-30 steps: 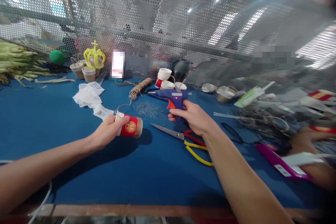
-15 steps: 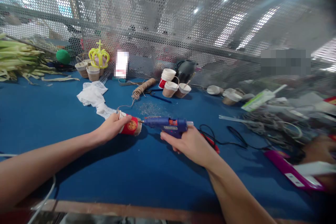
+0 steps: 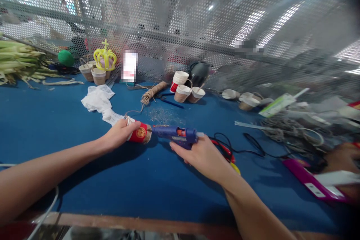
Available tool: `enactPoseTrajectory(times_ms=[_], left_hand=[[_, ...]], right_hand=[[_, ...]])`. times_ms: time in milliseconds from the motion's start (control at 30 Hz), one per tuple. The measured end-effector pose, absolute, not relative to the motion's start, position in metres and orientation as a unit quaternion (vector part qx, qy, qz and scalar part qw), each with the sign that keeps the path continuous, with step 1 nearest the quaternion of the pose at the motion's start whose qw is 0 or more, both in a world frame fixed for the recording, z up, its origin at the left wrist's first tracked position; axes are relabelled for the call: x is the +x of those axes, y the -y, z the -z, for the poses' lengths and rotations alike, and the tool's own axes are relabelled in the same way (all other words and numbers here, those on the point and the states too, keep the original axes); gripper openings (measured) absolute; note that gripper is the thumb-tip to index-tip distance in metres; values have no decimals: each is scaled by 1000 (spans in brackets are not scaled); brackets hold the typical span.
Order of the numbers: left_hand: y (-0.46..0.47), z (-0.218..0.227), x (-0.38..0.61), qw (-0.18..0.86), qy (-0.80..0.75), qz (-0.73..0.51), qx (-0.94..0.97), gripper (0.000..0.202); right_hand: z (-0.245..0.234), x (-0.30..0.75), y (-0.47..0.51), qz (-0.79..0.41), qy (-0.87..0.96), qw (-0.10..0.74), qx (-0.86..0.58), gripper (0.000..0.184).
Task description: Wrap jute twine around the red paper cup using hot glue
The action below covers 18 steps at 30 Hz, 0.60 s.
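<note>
My left hand [image 3: 119,134] is closed around a red paper cup [image 3: 141,132] with a gold emblem, tipped on its side. Brown twine wraps the cup's right end, and a strand runs from near the hand back to a twine roll [image 3: 154,92]. In my right hand [image 3: 201,153] is a blue glue gun [image 3: 177,134], with a clear glue stick poking out of its rear. The gun's nozzle points left and meets or nearly meets the twine-wrapped end; actual contact is hard to make out. A crumpled white cloth [image 3: 98,99] lies behind my left hand.
Blue pliers [image 3: 171,102] and several twine-wrapped cups [image 3: 182,93] stand near the mesh wall. At the left back are a yellow crown [image 3: 104,59] and leafy stalks [image 3: 21,60]. A purple power strip [image 3: 312,182], black cables and another person's arm occupy the right.
The glue gun and my right hand have shifted slightly left and up against the cup's end. A yellow piece now shows beside my right wrist. The left hand keeps its hold.
</note>
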<state>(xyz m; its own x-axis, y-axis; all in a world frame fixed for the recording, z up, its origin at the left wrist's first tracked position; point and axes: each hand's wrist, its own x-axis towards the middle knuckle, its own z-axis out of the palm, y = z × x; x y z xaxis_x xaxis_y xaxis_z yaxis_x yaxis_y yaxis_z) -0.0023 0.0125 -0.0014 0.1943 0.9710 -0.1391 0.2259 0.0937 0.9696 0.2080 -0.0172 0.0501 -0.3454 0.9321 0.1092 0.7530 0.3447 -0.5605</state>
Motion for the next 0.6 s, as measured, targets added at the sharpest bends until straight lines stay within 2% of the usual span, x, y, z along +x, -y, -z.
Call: enactPoseTrajectory(times_ms=[400,600], left_hand=[[-12,0,-1,561,-516,-364,535,36],[-12,1,-2,542,-524,-365,546,37]], right_hand=[[-51,207,21,-201,798,206,-530,24],[-49,208,22,-210,793,211,-532,24]])
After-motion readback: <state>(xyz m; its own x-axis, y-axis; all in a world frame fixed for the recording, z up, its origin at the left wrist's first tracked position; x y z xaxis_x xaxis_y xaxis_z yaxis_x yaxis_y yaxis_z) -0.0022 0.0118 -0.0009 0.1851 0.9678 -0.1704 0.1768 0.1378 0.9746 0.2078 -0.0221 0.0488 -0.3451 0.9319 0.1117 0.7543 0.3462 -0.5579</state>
